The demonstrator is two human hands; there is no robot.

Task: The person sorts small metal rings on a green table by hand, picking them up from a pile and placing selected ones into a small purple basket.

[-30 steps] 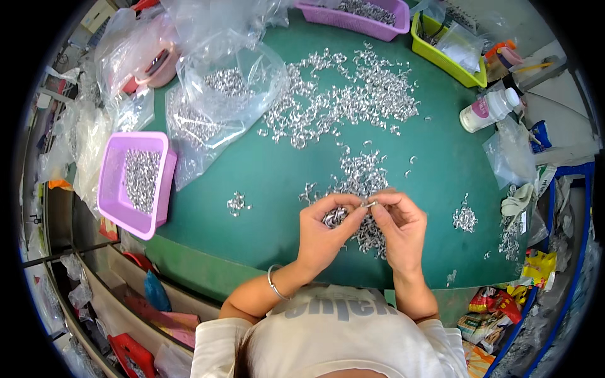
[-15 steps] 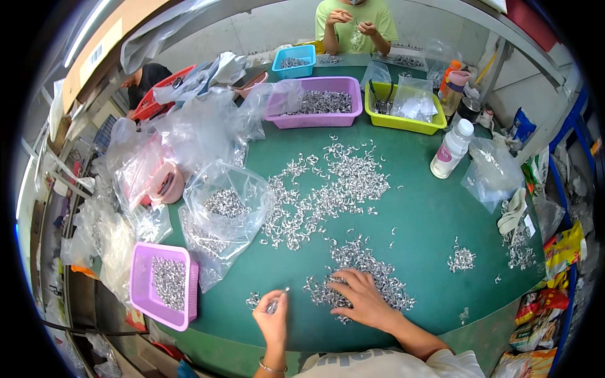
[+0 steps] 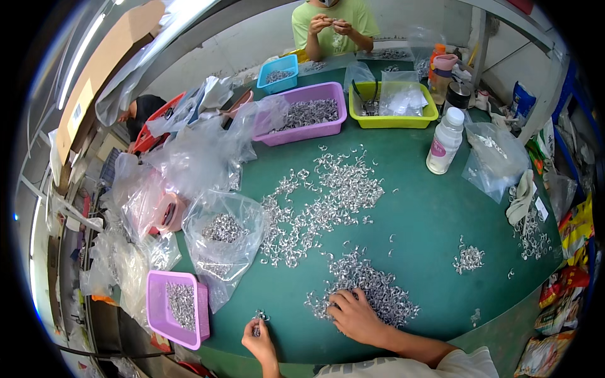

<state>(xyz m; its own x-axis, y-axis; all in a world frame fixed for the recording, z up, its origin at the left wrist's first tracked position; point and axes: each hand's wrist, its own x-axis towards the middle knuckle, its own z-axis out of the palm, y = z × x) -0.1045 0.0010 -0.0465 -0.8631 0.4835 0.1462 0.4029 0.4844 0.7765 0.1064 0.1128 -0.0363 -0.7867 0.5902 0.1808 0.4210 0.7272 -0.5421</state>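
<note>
My left hand [image 3: 259,343] is at the near edge of the green table, its thumb and fingers pinched together. Bits of small curved metal pieces [image 3: 261,314] show at its fingertips; whether some of these lie on the table behind the hand, I cannot tell. At the left edge of a dense heap of small curved metal pieces [image 3: 378,291] is my right hand [image 3: 358,318]. Its fingers are curled down among the pieces, and their tips are partly hidden. A looser spread of the same pieces [image 3: 343,186] lies farther back.
To my left stand a lilac basket [image 3: 203,309] and an open plastic bag [image 3: 242,252] with metal pieces. A purple tray [image 3: 299,133], a yellow-green tray [image 3: 394,121] and a white bottle [image 3: 444,142] stand farther back. A small pile [image 3: 469,258] lies right. Another person [image 3: 334,28] sits opposite.
My left hand has drawn back toward the table's near edge. My right hand's fingers, spread over the heap before, are now curled in closer. The whole view has shifted and tilted slightly.
</note>
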